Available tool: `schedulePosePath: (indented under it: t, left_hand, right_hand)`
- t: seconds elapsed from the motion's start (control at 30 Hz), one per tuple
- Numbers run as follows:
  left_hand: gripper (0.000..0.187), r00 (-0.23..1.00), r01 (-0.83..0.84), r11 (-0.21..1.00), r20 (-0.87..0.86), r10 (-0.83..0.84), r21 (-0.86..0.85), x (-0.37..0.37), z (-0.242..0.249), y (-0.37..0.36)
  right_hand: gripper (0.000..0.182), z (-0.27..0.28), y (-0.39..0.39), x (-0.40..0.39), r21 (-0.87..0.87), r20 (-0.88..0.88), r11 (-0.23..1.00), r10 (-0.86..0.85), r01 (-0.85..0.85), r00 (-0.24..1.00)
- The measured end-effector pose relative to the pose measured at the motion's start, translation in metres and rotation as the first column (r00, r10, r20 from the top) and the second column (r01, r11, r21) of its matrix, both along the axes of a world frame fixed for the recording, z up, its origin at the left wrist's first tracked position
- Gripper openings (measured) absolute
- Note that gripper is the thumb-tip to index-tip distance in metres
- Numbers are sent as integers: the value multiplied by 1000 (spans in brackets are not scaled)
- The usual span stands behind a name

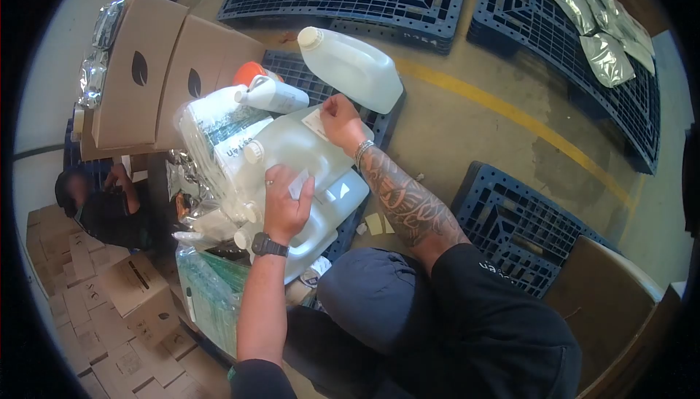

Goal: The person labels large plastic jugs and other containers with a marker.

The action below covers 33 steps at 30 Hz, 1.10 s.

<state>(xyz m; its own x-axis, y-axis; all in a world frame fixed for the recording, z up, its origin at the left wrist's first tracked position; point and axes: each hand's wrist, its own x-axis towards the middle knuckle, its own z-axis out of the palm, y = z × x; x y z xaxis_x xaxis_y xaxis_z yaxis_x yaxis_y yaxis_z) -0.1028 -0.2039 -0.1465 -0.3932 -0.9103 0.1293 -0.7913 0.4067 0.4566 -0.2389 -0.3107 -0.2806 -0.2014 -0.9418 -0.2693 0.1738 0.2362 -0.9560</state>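
The jug (290, 140) lay nine-to-three, cap (254, 153) at nine o'clock. My left hand (286, 202) pinched paper (298, 184), right fingers (332, 107) bunched; a bottle (281, 96) crowded eleven.

Big cartons (149, 34), left of the large jug (354, 71): I see a dark leaf on each.
White pack (233, 144), lower left of the jug: inverted letters, uncertain to me.
Pale label (313, 122), just below the jug: too small for me.
Pallet edge (408, 37), upper right of the jug: moulded characters, blurred.
Black sleeve (503, 311), lower right of the jug: white lettering, unclear.
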Motion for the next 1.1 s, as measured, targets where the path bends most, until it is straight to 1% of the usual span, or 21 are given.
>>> schedulePosePath:
  t: [0.07, 0.27, 0.3, 0.37, 0.5, 0.57, 0.67, 0.8, 0.9, 0.97, 1.0, 1.07, 1.1]
  left_hand:
    - [15, 1000, 7, 1000, 3, -7, 2, 1, -1, 0]
    - [15, 1000, 6, 1000, -10, -6, -20, 0, -1, -1]
    - [15, 1000, 4, 1000, -11, -5, -20, 0, -1, 0]
    - [15, 1000, 16, 999, 0, -16, -39, 0, -2, -1]
    - [15, 1000, 12, 999, 0, -12, -33, 0, -2, -1]
    - [15, 999, 31, 999, 22, -30, -19, 2, -2, -1]
    - [15, 999, 26, 999, 21, -25, -38, 2, -4, -1]
    - [16, 1000, 24, 998, 17, -23, -57, 3, -6, -1]
    - [16, 999, 26, 999, 22, -25, -33, 3, -5, -1]
    - [15, 1000, 14, 1000, 4, -14, -24, 3, -5, -1]
    - [15, 1000, 14, 1000, 4, -14, -24, 2, -5, -1]
    - [15, 1000, 13, 1000, -5, -13, -22, 2, -4, -1]
    - [15, 1000, 12, 1000, -6, -12, -23, 2, -5, -1]
  right_hand:
    - [14, 0, 0, 1, -38, -56, 999, 9, -11, 998]
    - [13, 0, 4, 1, -79, -119, 993, 80, -90, 990]
    - [13, 1, 5, 1, -79, -120, 993, 82, -92, 989]
    - [14, 3, 6, 2, -112, -190, 991, 52, -75, 980]
    - [14, 8, 7, 1, -86, -217, 993, 60, -80, 974]
    - [14, 4, 7, 4, -45, -210, 996, 65, -76, 976]
    - [13, 4, 6, 4, -34, -226, 995, 83, -93, 971]
    - [13, 3, 4, 4, -29, -240, 993, 103, -113, 965]
    - [15, 1, 4, 3, -68, -258, 988, 114, -136, 960]
    - [17, 4, 6, 2, -87, -403, 987, 87, -132, 911]
    - [17, 0, 6, 0, -87, -403, 987, 87, -132, 911]
    - [19, -10, 4, -5, -107, -356, 974, 152, -201, 922]
    - [19, -7, 3, -9, -108, -357, 973, 152, -202, 922]
